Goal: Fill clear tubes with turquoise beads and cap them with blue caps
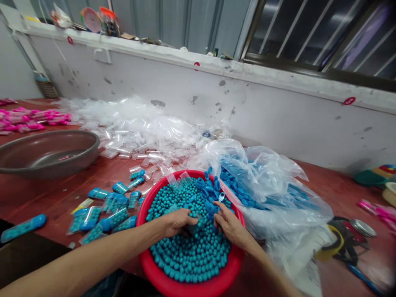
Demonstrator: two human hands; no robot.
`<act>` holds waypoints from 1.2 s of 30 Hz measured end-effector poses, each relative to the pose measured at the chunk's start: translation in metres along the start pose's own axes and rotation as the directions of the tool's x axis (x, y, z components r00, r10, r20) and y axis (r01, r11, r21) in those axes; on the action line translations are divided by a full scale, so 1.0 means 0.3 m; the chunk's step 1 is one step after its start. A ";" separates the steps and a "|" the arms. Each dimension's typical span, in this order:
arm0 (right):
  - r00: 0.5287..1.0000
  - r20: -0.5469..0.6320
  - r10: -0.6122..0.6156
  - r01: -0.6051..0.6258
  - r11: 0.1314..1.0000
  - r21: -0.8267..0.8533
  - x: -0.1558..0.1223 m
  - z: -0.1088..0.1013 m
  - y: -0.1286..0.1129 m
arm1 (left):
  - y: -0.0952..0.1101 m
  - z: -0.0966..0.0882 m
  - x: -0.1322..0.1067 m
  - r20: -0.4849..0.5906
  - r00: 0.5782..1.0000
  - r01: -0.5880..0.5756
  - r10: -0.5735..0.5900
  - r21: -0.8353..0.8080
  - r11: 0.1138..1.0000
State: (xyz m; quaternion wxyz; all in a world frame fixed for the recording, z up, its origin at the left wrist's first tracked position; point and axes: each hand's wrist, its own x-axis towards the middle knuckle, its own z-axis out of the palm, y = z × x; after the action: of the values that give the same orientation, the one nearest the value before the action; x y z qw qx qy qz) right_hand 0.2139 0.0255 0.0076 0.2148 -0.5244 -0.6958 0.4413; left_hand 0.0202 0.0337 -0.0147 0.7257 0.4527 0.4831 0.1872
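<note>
1. Two bare hands work apart from each other over a red basin; the left hand is low among turquoise beads, its fingers drawn together, though blur means I cannot tell what they grip.
2. The right hand has its index finger stretched toward loose blue caps, its other fingers curled; whether it pinches one I cannot tell.
3. The beads fill most of the basin, and the caps lie in a pile on top of them, at the far right side.
4. Left of the basin, filled packets with blue ends lie scattered on the red counter.
5. Right of the basin, a clear plastic bag covers many more blue pieces.
6. Behind, a wide heap of clear sleeves spreads toward the wall.
7. Farther left stands a grey basin, with pink packets beyond it.
8. At the far right, a yellow-and-black object lies near a round metal lid.
</note>
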 end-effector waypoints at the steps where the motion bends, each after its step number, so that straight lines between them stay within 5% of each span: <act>1: 0.999 -0.034 0.005 -0.004 1.000 0.028 0.002 0.003 0.003 | 0.006 -0.003 -0.011 -0.001 1.000 -0.017 0.017 -0.033 0.999; 6: 1.000 0.007 -0.018 0.017 0.991 0.135 0.013 0.033 0.007 | 0.019 -0.005 -0.058 -0.063 0.990 -0.131 0.123 -0.137 0.982; 9: 1.000 -0.002 -0.030 0.030 0.991 0.130 0.014 0.038 -0.011 | 0.018 -0.003 -0.077 -0.126 0.981 -0.155 0.150 -0.029 0.988; 16: 0.987 -0.124 -0.103 0.064 0.957 -0.283 -0.005 0.022 -0.050 | -0.021 0.046 -0.014 -0.271 0.962 0.094 -0.030 0.225 0.970; 20: 0.987 -0.146 -0.064 0.031 0.976 -0.218 -0.007 0.013 -0.022 | -0.009 0.085 0.057 -0.181 0.981 0.096 -0.066 0.160 0.982; 27: 0.987 -0.091 0.131 -0.101 0.955 0.278 -0.003 0.001 0.012 | 0.038 0.044 0.020 0.019 0.998 -0.064 0.065 -0.077 0.995; 31: 0.996 -0.046 0.070 -0.056 0.965 0.258 -0.003 0.026 -0.015 | 0.049 0.035 -0.042 0.012 0.983 -0.180 0.183 -0.128 0.975; 36: 0.985 -0.140 -0.097 0.108 0.991 0.075 -0.010 0.068 -0.060 | 0.029 0.070 -0.092 0.051 0.965 -0.251 0.258 -0.115 0.961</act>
State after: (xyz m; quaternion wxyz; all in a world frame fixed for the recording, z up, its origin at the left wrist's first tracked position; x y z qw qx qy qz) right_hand 0.1897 0.0137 0.0126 0.3058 -0.5074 -0.6867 0.4213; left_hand 0.0271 0.0085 0.0098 0.7345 0.4770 0.3861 0.2897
